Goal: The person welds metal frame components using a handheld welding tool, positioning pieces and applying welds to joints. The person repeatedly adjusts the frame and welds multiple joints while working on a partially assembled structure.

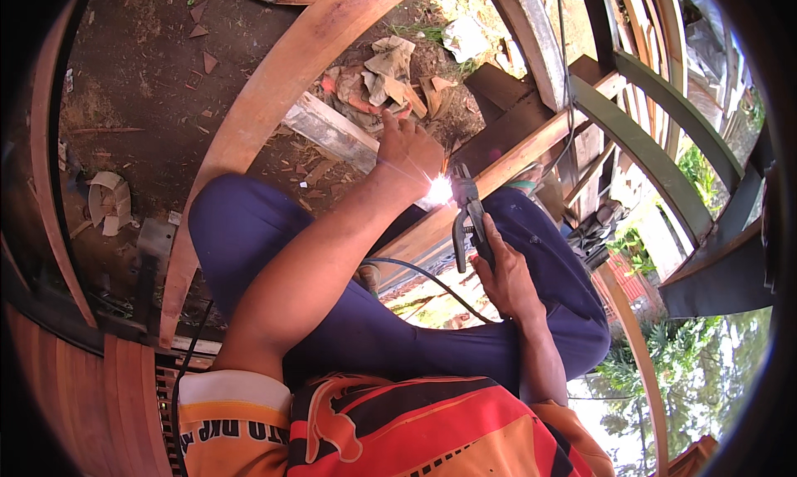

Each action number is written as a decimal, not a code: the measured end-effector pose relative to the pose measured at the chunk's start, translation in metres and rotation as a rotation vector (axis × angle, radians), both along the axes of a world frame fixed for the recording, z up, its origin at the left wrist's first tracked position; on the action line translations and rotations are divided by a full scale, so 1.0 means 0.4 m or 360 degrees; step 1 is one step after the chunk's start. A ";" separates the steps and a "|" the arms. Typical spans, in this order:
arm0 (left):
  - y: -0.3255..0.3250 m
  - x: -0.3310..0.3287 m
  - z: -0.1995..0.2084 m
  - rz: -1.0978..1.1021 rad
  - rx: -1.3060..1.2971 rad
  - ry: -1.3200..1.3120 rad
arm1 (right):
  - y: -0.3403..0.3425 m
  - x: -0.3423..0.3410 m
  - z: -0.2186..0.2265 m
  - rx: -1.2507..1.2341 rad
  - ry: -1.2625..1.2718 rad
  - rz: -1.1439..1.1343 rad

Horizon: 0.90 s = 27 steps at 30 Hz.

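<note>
My right hand (506, 269) is closed round the handle of a black welding electrode holder (467, 207), its jaws pointing away from me. A glaring white welding arc (439, 190) burns beside the jaws, throwing out thin rays and hiding the metal there. Just left of the glare is my left hand (408, 155), back upward, fingers bent down by the end of a pale, worn beam (332, 132); what they grip is hidden. A dark cable (440, 282) curves below the holder across my lap. My legs in blue trousers (374, 323) are folded on both sides.
A broad curved wooden piece (274, 95) arches past my left knee. Dark metal beams (502, 103) and curved green bars (643, 149) stand to the right. Crumpled paper-like scraps (390, 70) lie on the littered dirt ahead. Reddish-brown slats (83, 386) fill the lower left.
</note>
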<state>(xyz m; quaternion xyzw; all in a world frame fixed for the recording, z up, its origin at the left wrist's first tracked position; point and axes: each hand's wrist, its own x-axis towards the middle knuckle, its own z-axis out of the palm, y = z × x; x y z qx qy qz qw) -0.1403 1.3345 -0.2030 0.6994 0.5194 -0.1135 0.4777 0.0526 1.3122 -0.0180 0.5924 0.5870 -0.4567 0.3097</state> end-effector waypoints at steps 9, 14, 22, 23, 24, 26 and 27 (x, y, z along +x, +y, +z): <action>0.025 -0.013 0.018 -0.0074 -0.0111 -0.0061 | 0.018 -0.010 0.000 -0.0079 0.0029 -0.0004; 0.034 -0.018 0.023 -0.0150 -0.0210 -0.0074 | 0.007 -0.006 -0.002 0.0040 0.0136 -0.0029; 0.031 -0.018 0.016 -0.0164 -0.0162 -0.0058 | 0.009 -0.008 -0.004 0.0080 0.0242 -0.0011; 0.030 -0.018 0.016 -0.0168 -0.0157 -0.0059 | 0.010 -0.009 -0.004 0.0080 0.0249 -0.0012; 0.026 -0.017 0.014 -0.0132 -0.0130 -0.0067 | 0.008 -0.005 -0.005 0.0063 0.0238 0.0007; 0.017 -0.014 0.009 -0.0060 -0.0077 -0.0085 | 0.002 0.005 -0.007 0.0028 0.0214 0.0045; 0.016 -0.013 0.008 -0.0057 -0.0086 -0.0084 | 0.002 0.005 -0.007 -0.0006 0.0145 0.0039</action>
